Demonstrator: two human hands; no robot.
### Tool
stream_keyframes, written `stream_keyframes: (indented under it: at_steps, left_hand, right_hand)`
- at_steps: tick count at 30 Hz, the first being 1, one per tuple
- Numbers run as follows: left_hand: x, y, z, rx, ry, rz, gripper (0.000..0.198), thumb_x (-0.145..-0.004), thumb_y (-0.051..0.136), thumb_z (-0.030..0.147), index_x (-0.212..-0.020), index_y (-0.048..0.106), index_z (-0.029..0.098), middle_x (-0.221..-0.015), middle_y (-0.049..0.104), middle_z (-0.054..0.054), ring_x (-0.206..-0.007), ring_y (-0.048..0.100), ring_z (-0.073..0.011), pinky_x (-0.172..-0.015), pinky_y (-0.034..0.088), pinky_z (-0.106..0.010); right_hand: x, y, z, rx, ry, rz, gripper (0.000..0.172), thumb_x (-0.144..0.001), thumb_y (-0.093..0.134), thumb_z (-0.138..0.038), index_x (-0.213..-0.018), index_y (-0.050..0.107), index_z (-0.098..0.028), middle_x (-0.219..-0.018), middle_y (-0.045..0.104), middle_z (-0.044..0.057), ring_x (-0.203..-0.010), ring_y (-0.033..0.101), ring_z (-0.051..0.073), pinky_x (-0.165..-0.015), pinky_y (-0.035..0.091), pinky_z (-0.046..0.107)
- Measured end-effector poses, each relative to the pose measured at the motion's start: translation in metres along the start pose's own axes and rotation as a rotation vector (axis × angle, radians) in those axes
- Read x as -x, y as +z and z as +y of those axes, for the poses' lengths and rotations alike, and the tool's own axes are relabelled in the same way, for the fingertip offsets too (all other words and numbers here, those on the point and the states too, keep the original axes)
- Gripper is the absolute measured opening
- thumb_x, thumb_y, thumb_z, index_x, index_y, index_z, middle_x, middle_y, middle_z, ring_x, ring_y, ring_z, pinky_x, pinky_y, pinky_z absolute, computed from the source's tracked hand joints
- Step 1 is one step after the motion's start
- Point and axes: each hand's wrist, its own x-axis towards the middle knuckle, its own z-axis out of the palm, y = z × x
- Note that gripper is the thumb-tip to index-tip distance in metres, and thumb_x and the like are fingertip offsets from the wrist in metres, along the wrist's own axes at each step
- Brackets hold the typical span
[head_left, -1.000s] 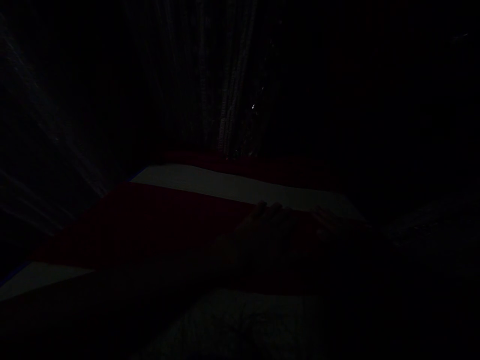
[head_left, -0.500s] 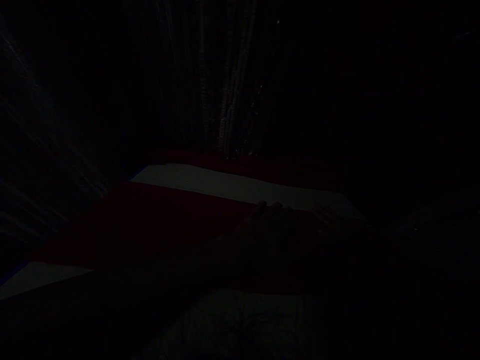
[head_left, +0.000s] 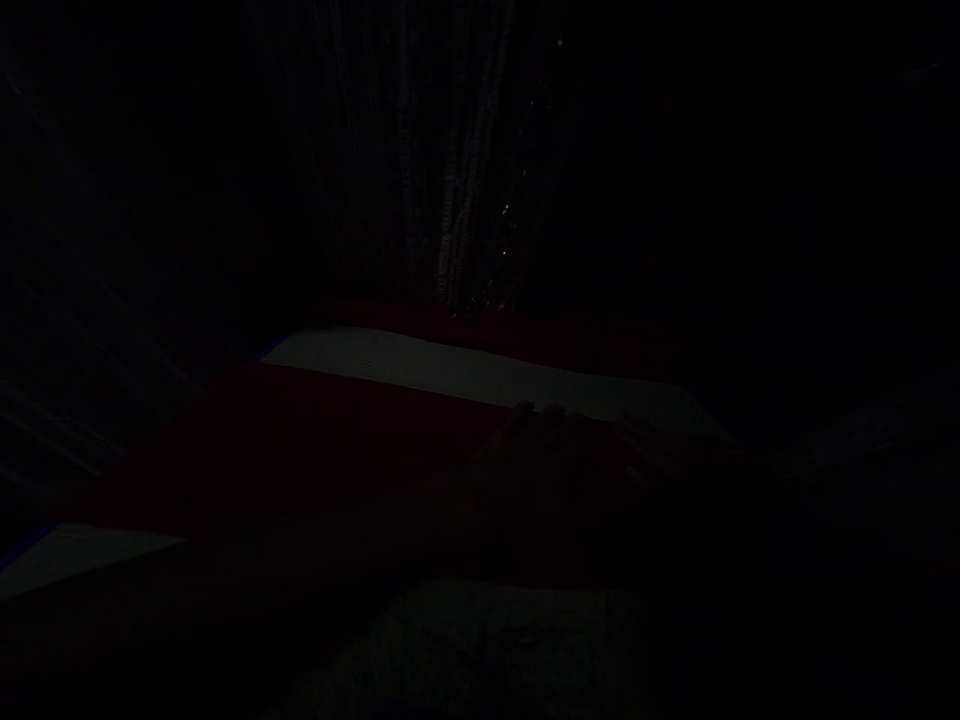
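Observation:
The view is very dark. A red cloth or sheet [head_left: 315,430] with a pale stripe [head_left: 465,372] along its far side lies spread out. My left hand [head_left: 529,455] rests on the red part, its fingertips near the stripe's lower edge, fingers spread a little. To its right my right hand [head_left: 664,450] is a dim shape with fingers extended toward the stripe. No object shows in either hand. Both palms are lost in the dark.
Pale ribbed folds or strands [head_left: 454,220] rise behind the cloth, with small glints beside them. Another pale area [head_left: 82,550] lies at the lower left, with a thin blue edge [head_left: 28,545]. Faint streaks run down the left side.
My right hand has shifted slightly left, toward my left hand. My left hand stays in place. The glints at the back have changed position.

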Motion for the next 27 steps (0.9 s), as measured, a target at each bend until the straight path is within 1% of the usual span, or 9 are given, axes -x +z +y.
stream_keyframes:
  at_steps: [4,6,9,11,13,16,18,21,27]
  left_hand:
    - [0.0,-0.003,0.002,-0.009,-0.012,-0.031,0.083,-0.11,0.033,0.068,-0.171,0.025,0.013,-0.178,0.016,-0.012,-0.166,0.011,-0.0356,-0.134,0.007,-0.059]
    - [0.0,-0.003,0.002,-0.017,-0.008,-0.036,0.083,-0.11,0.033,0.068,-0.171,0.025,0.012,-0.178,0.016,-0.013,-0.166,0.012,-0.0353,-0.134,0.007,-0.059]
    - [0.001,-0.002,0.002,-0.019,0.008,0.001,0.083,-0.11,0.034,0.068,-0.171,0.026,0.012,-0.178,0.018,-0.013,-0.166,0.014,-0.0359,-0.134,0.008,-0.059]
    - [0.001,-0.002,0.002,-0.011,0.007,0.009,0.083,-0.11,0.035,0.067,-0.171,0.026,0.012,-0.178,0.018,-0.014,-0.166,0.014,-0.0359,-0.134,0.008,-0.059]
    - [0.001,-0.003,0.002,-0.004,-0.003,-0.021,0.082,-0.11,0.036,0.066,-0.171,0.024,0.012,-0.178,0.017,-0.014,-0.166,0.012,-0.0351,-0.135,0.008,-0.058]
    - [0.001,-0.004,0.002,-0.006,0.003,-0.028,0.083,-0.11,0.035,0.067,-0.171,0.025,0.012,-0.178,0.017,-0.014,-0.166,0.012,-0.0355,-0.135,0.007,-0.058]
    - [0.001,-0.004,0.002,-0.02,0.009,-0.011,0.083,-0.11,0.035,0.068,-0.17,0.027,0.012,-0.177,0.018,-0.014,-0.166,0.013,-0.0363,-0.134,0.007,-0.059]
    - [0.001,-0.002,0.002,-0.033,0.011,0.005,0.083,-0.11,0.034,0.067,-0.17,0.027,0.011,-0.177,0.019,-0.014,-0.165,0.015,-0.0363,-0.134,0.009,-0.059]
    - [0.0,-0.003,0.003,-0.034,0.001,-0.008,0.082,-0.11,0.035,0.067,-0.171,0.027,0.013,-0.178,0.019,-0.012,-0.166,0.014,-0.0354,-0.135,0.008,-0.058]
  right_hand:
    - [-0.003,-0.001,0.005,-0.001,0.036,-0.016,0.061,-0.106,0.055,-0.057,-0.154,0.054,-0.018,-0.156,0.047,0.015,-0.147,0.046,0.028,-0.127,0.036,0.055]
    - [-0.004,-0.002,0.009,-0.007,0.038,-0.032,0.061,-0.106,0.055,-0.057,-0.153,0.054,-0.018,-0.155,0.048,0.015,-0.146,0.046,0.028,-0.126,0.038,0.055]
    - [-0.001,-0.002,0.018,-0.027,0.0,-0.064,0.059,-0.106,0.054,-0.057,-0.151,0.056,-0.019,-0.154,0.049,0.015,-0.145,0.047,0.026,-0.126,0.039,0.053]
    - [0.003,0.0,0.026,-0.041,-0.043,-0.083,0.06,-0.106,0.052,-0.06,-0.15,0.057,-0.019,-0.154,0.05,0.015,-0.146,0.047,0.026,-0.127,0.037,0.054]
    - [0.007,0.003,0.034,-0.054,-0.086,-0.094,0.059,-0.107,0.047,-0.062,-0.147,0.061,-0.021,-0.154,0.052,0.013,-0.148,0.046,0.025,-0.128,0.035,0.053]
    - [0.009,0.01,0.041,-0.054,-0.101,-0.078,0.057,-0.109,0.033,-0.057,-0.143,0.066,-0.025,-0.157,0.051,0.008,-0.154,0.042,0.024,-0.13,0.035,0.05]
    - [0.009,0.015,0.04,-0.048,-0.096,-0.065,0.061,-0.11,0.025,-0.053,-0.148,0.063,-0.025,-0.161,0.046,0.007,-0.157,0.037,0.023,-0.13,0.034,0.048]
    - [0.01,0.015,0.036,-0.041,-0.11,-0.063,0.066,-0.109,0.022,-0.054,-0.155,0.058,-0.022,-0.164,0.041,0.006,-0.157,0.036,0.023,-0.132,0.033,0.046]
    - [0.01,0.007,0.023,0.005,-0.042,-0.013,0.062,-0.11,0.02,-0.042,-0.155,0.058,-0.021,-0.162,0.044,0.008,-0.155,0.04,0.023,-0.132,0.03,0.048]
